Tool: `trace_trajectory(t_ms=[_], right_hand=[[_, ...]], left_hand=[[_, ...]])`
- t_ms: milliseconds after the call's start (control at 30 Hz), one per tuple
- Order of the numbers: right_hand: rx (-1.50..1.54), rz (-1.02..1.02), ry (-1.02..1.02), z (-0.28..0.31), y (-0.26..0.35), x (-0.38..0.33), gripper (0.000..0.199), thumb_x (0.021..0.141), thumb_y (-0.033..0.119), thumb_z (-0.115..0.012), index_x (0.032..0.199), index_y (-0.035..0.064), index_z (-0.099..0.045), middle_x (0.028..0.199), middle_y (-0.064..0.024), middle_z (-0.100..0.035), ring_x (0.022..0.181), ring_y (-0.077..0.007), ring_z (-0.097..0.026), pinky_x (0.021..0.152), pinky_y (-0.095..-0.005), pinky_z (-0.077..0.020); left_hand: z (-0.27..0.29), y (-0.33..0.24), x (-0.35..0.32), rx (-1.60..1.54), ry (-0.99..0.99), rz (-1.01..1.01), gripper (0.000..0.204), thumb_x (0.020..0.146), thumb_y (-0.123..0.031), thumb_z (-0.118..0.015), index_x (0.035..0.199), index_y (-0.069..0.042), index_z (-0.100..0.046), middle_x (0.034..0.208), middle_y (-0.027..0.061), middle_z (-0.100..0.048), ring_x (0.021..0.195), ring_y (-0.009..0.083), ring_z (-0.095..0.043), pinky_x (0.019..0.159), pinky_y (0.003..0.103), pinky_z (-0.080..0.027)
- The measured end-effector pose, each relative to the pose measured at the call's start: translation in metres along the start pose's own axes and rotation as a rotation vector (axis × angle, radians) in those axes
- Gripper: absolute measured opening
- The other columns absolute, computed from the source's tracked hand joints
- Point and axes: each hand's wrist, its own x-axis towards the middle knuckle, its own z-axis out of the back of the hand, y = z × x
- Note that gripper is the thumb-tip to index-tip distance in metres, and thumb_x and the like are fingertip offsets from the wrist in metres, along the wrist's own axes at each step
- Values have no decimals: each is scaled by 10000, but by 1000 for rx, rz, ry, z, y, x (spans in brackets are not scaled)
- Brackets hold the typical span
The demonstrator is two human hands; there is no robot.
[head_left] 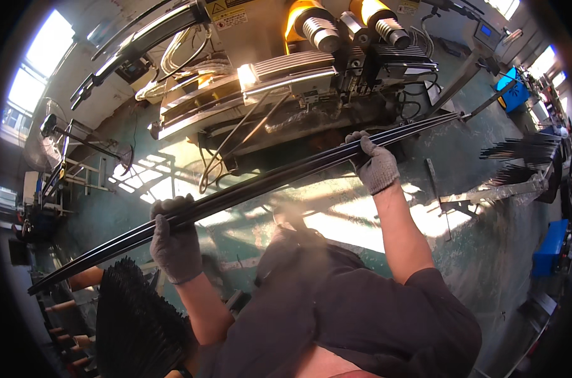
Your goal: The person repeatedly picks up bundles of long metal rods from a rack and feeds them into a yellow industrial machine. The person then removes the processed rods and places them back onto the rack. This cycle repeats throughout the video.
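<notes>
A bundle of long, thin dark bars [270,181] stretches across in front of me, tilted so that its right end is farther off and higher in the view. My left hand [177,242], in a grey knit glove, is wrapped round the bundle left of its middle. Farther right, my right hand [375,165], gloved alike, grips the same bars with the thumb over the top. Both ends of the bundle stick out well past my hands. The bars' exact kind cannot be made out.
A large machine [286,75] with yellow-orange motor housings [305,22] stands ahead, cables hanging from it. Beside me at lower left is a dense pile of dark bars [131,315]. More dark bars [519,148] rest on a rack at right. A pedestal fan [49,125] stands far left.
</notes>
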Motion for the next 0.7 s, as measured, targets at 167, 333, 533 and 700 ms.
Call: trace_trajectory(t_ms=[167,333,533,700], right_hand=[[-79,282,-208,3,67,79,166,973,178,-727,1029,39,-658,940,-56,-698,928,-218,-694,893,-365,-615],[-152,301,-301,-16,95,171,220,930,269,-788,998,93,-675,877,-22,-692,812,-191,-695,803,-332,-602],[-281,452,-255,-8,113,275,615,956,466,-713,1418,84,-575,1531,-89,-521,1417,-226,-421,1228,-468,-218],[-217,363,-199,4,107,351,630,974,405,-658,1470,47,-507,1531,-128,-489,1362,-248,-456,1119,-429,-352]], left_hand=[[35,-18,93,-74,42,1,383,1016,-149,-618,1338,49,-558,1236,136,-656,1218,302,-596,1197,522,-383],[89,38,179,-43,-143,7,265,1061,-174,-576,1210,43,-608,1100,134,-656,1118,302,-628,1106,482,-473],[67,114,275,87,-258,180,401,1126,-261,-457,1271,91,-585,1223,223,-660,1150,303,-641,1070,441,-515],[29,180,319,-37,-260,355,315,1024,-240,-640,1219,7,-642,1192,139,-695,1146,293,-653,1049,440,-533]])
